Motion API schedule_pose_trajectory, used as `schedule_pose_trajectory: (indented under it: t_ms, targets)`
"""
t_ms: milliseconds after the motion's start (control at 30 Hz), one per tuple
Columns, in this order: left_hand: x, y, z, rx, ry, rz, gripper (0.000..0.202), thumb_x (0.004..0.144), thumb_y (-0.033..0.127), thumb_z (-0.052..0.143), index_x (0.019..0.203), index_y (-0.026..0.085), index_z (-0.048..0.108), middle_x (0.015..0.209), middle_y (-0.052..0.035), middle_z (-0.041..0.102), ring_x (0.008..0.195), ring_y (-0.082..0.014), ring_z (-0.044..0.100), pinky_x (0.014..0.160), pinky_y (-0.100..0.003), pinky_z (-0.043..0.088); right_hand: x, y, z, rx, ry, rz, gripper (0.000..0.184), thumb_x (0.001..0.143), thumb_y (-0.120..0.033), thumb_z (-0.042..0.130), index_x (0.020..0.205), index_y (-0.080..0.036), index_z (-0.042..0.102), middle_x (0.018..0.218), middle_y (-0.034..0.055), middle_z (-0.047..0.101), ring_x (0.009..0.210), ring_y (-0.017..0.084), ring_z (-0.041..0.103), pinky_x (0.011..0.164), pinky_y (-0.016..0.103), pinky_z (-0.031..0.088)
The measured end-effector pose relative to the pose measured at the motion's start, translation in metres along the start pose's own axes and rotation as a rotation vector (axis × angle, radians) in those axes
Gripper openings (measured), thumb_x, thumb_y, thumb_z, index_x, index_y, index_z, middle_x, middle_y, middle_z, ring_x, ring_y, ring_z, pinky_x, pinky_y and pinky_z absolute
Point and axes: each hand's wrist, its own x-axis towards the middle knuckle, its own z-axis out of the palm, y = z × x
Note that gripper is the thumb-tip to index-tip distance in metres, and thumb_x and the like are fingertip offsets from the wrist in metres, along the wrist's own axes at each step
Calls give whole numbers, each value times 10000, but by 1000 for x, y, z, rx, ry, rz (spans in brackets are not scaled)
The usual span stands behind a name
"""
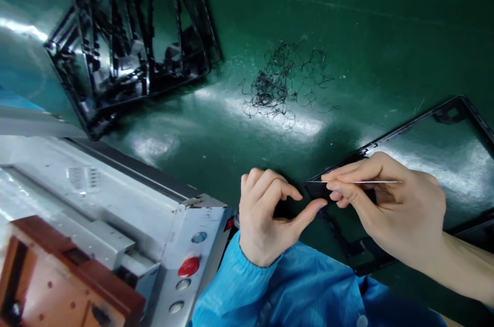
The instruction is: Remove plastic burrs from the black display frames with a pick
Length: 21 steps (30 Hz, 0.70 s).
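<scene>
A black plastic frame (453,112) lies at the right on the green surface, its near corner between my hands. My right hand (397,203) is over the frame, thumb and fingers pinching a thin metal blade (380,182) seen edge-on. The blade's dark tip points left, at the frame's corner. Just left of that corner is my left hand (270,213), with thumb and index finger apart and the other fingers loosely curled. Nothing shows between them. My right hand covers part of the frame's near side.
Thin black plastic shavings (270,85) lie in a tangled heap mid-surface. Several stacked black frames (148,59) are at upper left. A grey machine (204,219) with a red button (189,266) and an orange-brown block (65,275) takes up the lower left.
</scene>
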Motion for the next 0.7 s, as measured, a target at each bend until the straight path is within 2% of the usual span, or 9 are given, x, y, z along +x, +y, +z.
schedule_pose_trajectory:
  t_ms: [100, 367, 567, 700]
  targets:
    - [0, 0, -1, -3, -2, 3, 345, 866, 384, 908, 813, 223, 608, 728, 25, 586, 731, -191, 506, 734, -376, 347, 1, 0, 1, -3, 2, 2, 142, 998, -160, 772, 912, -269, 744, 964, -55, 835, 731, 108, 801, 666, 178, 697]
    - [2, 1, -1, 8, -19, 11, 315, 873, 383, 901, 835, 221, 634, 719, 30, 554, 732, -192, 498, 727, -371, 340, 2, 1, 2, -51, 6, 2, 159, 992, -150, 777, 911, -284, 752, 971, -70, 835, 731, 111, 810, 628, 171, 686]
    - [1, 1, -1, 14, -16, 0, 309, 874, 403, 898, 891, 230, 642, 736, 42, 534, 732, -183, 513, 734, -367, 353, 1, 0, 0, -39, 5, 9, 92, 995, -218, 800, 927, -266, 762, 969, -57, 837, 711, 117, 805, 585, 179, 677]
    - [1, 1, -1, 19, -11, -28, 341, 863, 413, 905, 970, 228, 639, 790, 39, 539, 755, -179, 537, 747, -367, 374, 1, -2, 1, -29, -22, 22, 135, 998, -179, 782, 917, -283, 750, 967, -60, 835, 754, 136, 816, 642, 208, 701]
